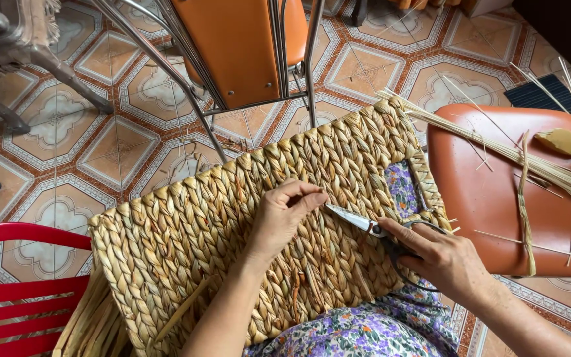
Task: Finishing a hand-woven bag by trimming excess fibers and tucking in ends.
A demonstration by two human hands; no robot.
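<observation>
A large basket of thick braided straw (232, 225) lies on its side across my lap, its open mouth toward the right. My left hand (285, 211) rests on the woven wall with thumb and fingers pinched together on the weave. My right hand (441, 258) holds black-handled scissors (365, 223), their silver blades pointing left so the tip sits just beside my left fingertips. Loose fibre ends stick out of the weave below my left hand.
An orange stool (497, 198) at the right carries a tied bundle of straw stalks (550, 168). A metal-legged orange chair (246, 53) stands behind the basket. A red slatted chair (14, 291) is at the lower left. Patterned floor tiles (100, 145) lie all around.
</observation>
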